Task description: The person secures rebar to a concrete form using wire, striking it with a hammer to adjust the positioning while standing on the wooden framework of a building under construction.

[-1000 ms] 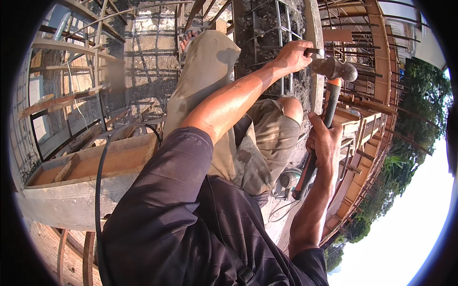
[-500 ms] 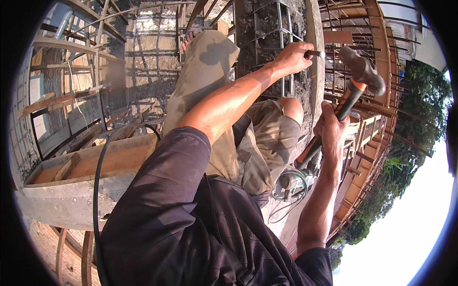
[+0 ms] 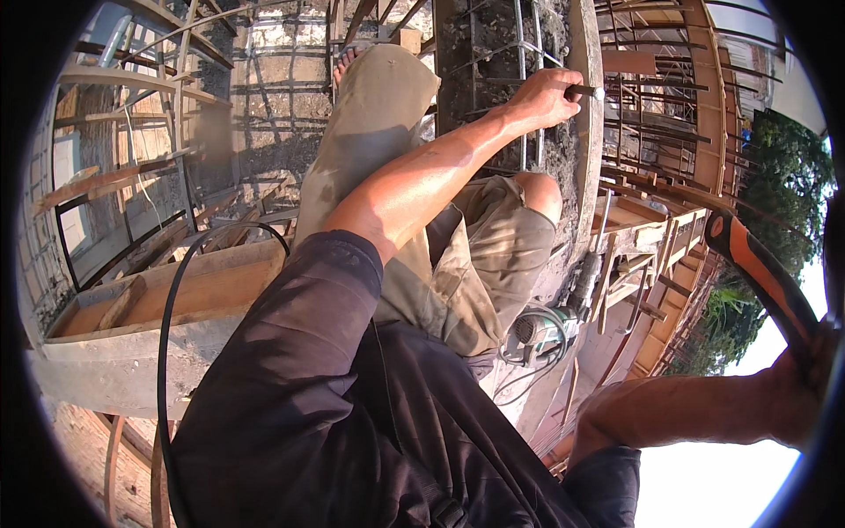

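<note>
My left hand [image 3: 544, 99] is closed around a chisel [image 3: 588, 91], a short dark steel rod with a pale, shiny end pointing right. It is held over the edge of a rough concrete beam with steel bars [image 3: 521, 53]; the rod's other end is hidden by my hand. My right hand [image 3: 808, 378], raised at the far right and partly cut off by the dark rim, grips a hammer [image 3: 761, 273] by its black and orange handle. The hammer's head is not visible.
A green power tool [image 3: 539, 333] with a cord lies by my right knee. Timber framing and steel bars [image 3: 656, 114] stand to the right, wooden formwork [image 3: 176, 290] to the left. A black cable [image 3: 167, 352] loops beside my left sleeve.
My right hand has swung the hammer out to the right and back, away from the chisel; its head has left view. My left hand keeps the chisel at nearly the same place.
</note>
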Demonstrator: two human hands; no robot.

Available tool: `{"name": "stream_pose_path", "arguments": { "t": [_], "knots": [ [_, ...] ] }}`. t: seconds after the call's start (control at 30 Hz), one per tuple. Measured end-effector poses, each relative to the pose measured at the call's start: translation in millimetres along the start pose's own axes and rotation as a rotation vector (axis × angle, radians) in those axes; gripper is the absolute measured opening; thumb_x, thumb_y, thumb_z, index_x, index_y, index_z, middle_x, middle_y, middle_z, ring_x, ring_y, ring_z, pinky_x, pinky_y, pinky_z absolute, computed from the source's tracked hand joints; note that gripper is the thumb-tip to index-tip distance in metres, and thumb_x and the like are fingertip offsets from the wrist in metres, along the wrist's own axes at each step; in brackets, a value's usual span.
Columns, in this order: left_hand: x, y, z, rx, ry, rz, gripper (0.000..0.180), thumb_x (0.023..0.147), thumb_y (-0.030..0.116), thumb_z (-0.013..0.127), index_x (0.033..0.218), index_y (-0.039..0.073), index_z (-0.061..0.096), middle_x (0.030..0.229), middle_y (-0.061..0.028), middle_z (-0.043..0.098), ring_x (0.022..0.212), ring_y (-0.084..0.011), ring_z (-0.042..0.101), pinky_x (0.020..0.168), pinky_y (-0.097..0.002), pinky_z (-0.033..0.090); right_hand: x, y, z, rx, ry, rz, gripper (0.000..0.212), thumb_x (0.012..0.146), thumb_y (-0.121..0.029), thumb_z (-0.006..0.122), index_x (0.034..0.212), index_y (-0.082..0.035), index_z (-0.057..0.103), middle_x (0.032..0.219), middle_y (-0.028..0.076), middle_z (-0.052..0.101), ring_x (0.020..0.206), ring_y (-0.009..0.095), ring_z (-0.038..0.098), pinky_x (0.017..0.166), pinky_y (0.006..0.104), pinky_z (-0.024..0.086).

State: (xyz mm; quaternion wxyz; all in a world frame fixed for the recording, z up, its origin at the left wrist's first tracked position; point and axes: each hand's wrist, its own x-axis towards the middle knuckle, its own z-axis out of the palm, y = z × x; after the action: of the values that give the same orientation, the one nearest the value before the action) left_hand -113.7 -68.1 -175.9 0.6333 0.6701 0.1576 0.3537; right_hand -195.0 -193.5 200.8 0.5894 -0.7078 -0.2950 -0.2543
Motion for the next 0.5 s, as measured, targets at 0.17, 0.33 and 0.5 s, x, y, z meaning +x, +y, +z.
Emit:
{"name": "stream_pose_path", "arguments": {
  "t": [0.17, 0.33, 0.5],
  "knots": [
    [3.2, -5.7, 2.0, 0.004, -0.039, -0.017, 0.024, 0.077, 0.013, 0.076, 0.095, 0.002, 0.065, 0.085, -0.0117, 0.068, 0.078, -0.0261, 0.067, 0.071, -0.0408, 0.052, -97.4, 86.4, 21.6, -0.331, -0.630, 0.856, 0.040, 0.097, -0.019, 0.064, 0.064, -0.013, 0.041, 0.054, -0.006, 0.035, 0.043, 0.007, 0.032, 0.043, 0.0254, 0.026],
    [0.8, -8.3, 3.9, -0.061, -0.038, -0.040, 0.026, 0.074, 0.017, 0.080, 0.089, 0.005, 0.062, 0.087, -0.0086, 0.064, 0.081, -0.0267, 0.064, 0.073, -0.0415, 0.051, -129.2, 139.0, -35.5, -0.237, -0.812, 1.109, 0.034, 0.091, -0.022, 0.074, 0.073, -0.012, 0.047, 0.055, -0.006, 0.040, 0.042, 0.004, 0.033, 0.038, 0.0240, 0.026],
    [-1.8, -1.5, -0.5, -0.001, -0.046, -0.003, 0.024, 0.074, 0.015, 0.080, 0.088, 0.007, 0.062, 0.083, -0.0070, 0.062, 0.079, -0.0252, 0.064, 0.072, -0.0416, 0.051, -34.4, 41.8, -52.9, 0.010, -0.514, 0.651, 0.033, 0.096, -0.021, 0.072, 0.072, -0.013, 0.051, 0.053, -0.007, 0.034, 0.039, 0.003, 0.029, 0.036, 0.0227, 0.021]
  ]
}}
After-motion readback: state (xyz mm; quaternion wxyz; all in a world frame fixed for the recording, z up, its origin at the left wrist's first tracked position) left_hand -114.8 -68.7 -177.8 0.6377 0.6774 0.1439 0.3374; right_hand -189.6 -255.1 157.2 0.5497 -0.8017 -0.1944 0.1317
